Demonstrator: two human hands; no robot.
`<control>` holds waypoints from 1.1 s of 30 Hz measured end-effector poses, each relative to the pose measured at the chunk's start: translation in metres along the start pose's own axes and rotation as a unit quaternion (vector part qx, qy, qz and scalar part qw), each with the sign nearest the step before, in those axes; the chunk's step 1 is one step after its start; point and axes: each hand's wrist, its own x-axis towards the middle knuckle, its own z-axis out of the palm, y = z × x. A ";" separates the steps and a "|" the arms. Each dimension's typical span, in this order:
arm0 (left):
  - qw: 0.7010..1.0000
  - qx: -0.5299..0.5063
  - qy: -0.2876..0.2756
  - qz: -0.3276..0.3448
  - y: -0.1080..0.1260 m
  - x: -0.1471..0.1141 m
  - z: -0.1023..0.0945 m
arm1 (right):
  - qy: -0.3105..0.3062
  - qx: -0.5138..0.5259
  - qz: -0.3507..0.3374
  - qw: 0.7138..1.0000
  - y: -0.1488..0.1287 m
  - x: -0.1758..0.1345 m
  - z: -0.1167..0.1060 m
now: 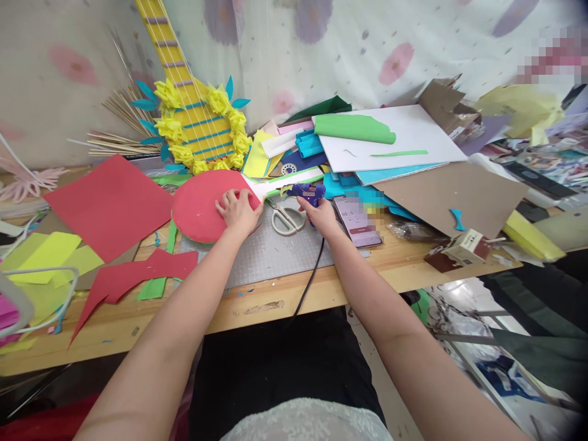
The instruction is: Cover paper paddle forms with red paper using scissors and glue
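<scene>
A red oval paper piece (202, 202) with a green edge lies on the grey cutting mat (257, 257), joined to a white neck with green borders (289, 180). Resting on the red paper near that joint is my left hand (239, 209), its fingers spread and slightly bent. My right hand (320, 214) grips a blue hot glue gun (309, 193), whose nozzle points left over the neck. The cord (312, 278) runs from beneath my right hand over the table's front edge. White-handled scissors (288, 220) lie on the mat between my hands.
A yellow paper guitar (202, 131) with flowers leans against the curtain. Red sheets (119, 205) and scraps lie left. A phone (357, 220) sits right of the glue gun, near stacked white board (386, 131) and brown cardboard (452, 193). A small box (459, 248) stands near the front edge.
</scene>
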 end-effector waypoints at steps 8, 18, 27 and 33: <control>1.000 0.000 -0.017 -0.014 0.003 0.001 -0.002 | 0.006 0.013 0.006 1.000 -0.001 -0.001 0.000; 1.000 -0.012 -0.016 0.006 0.000 -0.005 0.000 | 0.027 -0.061 0.004 0.998 0.003 0.000 -0.002; 0.993 -0.028 -0.105 0.051 -0.016 0.003 -0.012 | 0.022 -0.072 -0.007 0.997 0.008 0.002 0.001; 0.991 0.008 -0.098 0.086 -0.018 -0.002 -0.009 | 0.022 -0.075 -0.010 0.997 0.014 0.004 0.003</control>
